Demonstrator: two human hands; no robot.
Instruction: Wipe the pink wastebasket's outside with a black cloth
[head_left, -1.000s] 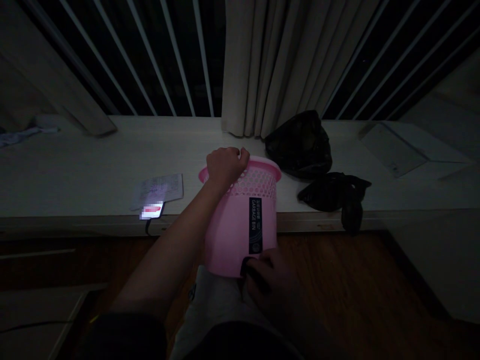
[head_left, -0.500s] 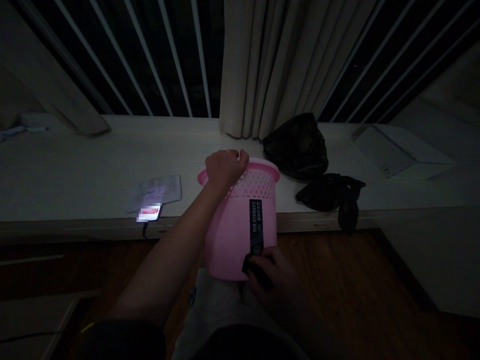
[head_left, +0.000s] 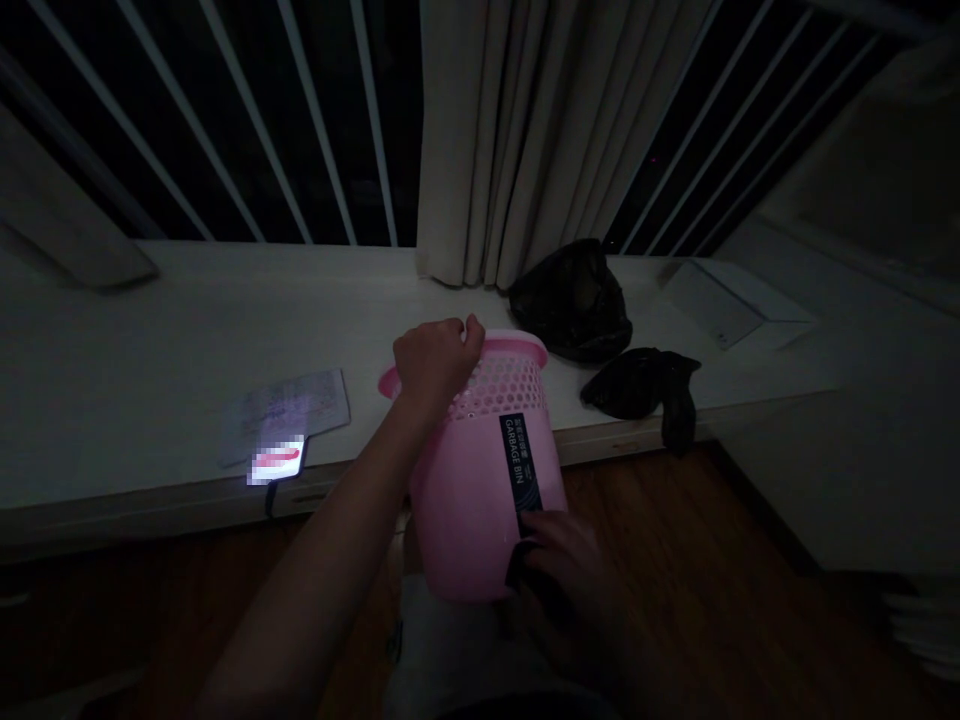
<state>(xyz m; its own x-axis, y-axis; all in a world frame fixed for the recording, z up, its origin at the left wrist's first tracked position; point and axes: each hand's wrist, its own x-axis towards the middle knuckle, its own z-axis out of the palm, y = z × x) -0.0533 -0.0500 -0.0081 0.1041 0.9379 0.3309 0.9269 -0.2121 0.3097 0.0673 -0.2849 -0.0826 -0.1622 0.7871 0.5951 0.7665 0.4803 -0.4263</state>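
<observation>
Nearest, over the person's light-coloured clothing, a small dark item (head_left: 520,563) is held in the bent fingers of the right hand (head_left: 559,565), the grip nearly closed around it, against the lower side of a pink garbage bin (head_left: 480,500); its exact shape is lost in the dimness. Beside those fingers, a dark label (head_left: 520,465) printed "GARBAGE BIN" is carried on the bin's wall. The bin is held a little tilted in front of a white ledge (head_left: 187,350), its perforated band and flared rim uppermost. The rim is clasped by the left hand (head_left: 435,360), its grip closed in a fist over the edge. The inside of the bin is hidden, so whether anything is contained cannot be told. At the ledge's front edge, to the left, a lit phone (head_left: 279,460) is seen overlapping a printed sheet (head_left: 300,403). To the right, a small black bag (head_left: 630,385) is draped partly over the edge, and behind it a larger black bag (head_left: 574,305) is slumped near the curtain (head_left: 487,140); the contents of both cannot be made out. Farther right, a pale box (head_left: 739,303) is placed, its inside unseen.
</observation>
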